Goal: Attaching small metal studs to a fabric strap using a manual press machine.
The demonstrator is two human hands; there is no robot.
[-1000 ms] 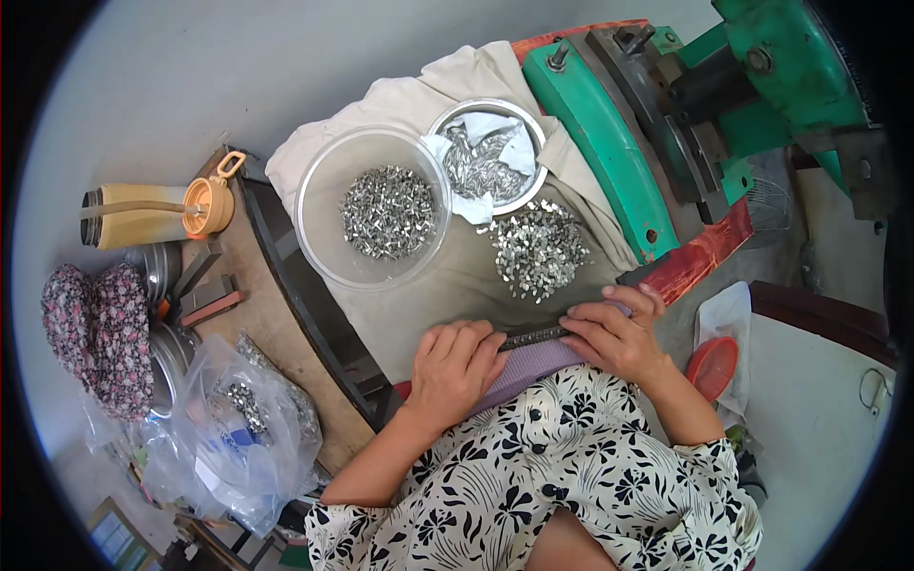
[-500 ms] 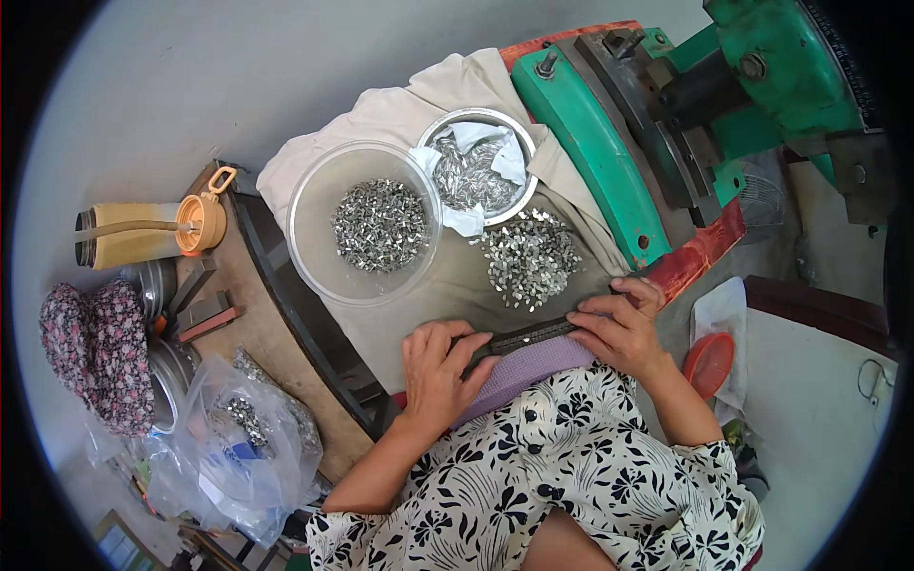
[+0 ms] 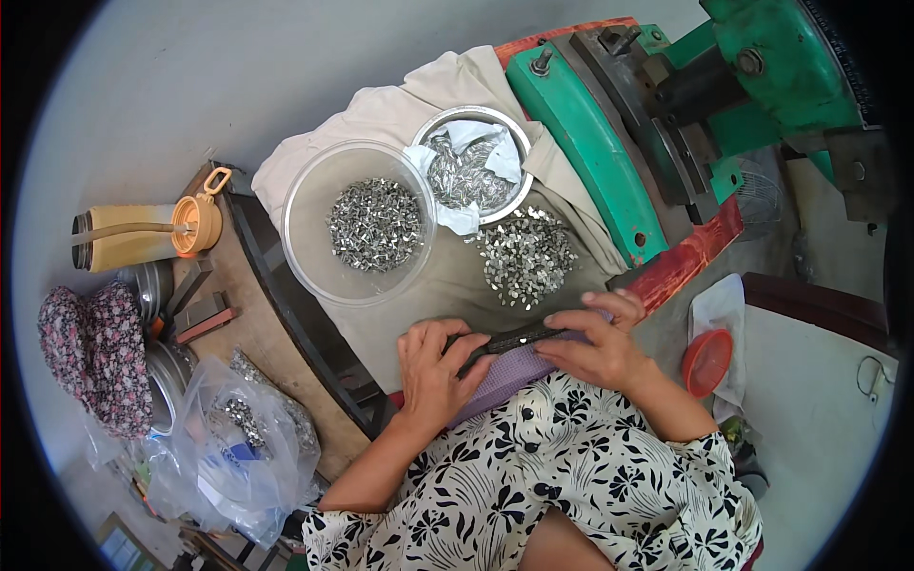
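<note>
A dark, narrow slotted bar lies across the near edge of the cloth, with small shiny bits along its top. My left hand grips its left end between thumb and fingers. At the other end, my right hand has its thumb and fingertips closed around the bar, the outer fingers raised; any small piece in those fingertips is hidden. Just beyond the bar is a loose pile of small flat metal pieces. A purple textured pad shows beneath the bar, against my patterned shirt.
A clear plastic tub of small metal parts stands left, beside a metal bowl holding thin shiny pieces on white cloth. A green press borders the right. Far left are a plastic bag and a yellow bottle.
My right hand has slid left along the bar and its outer fingers have lifted. The bar's right part is now more covered. My left hand keeps its grip.
</note>
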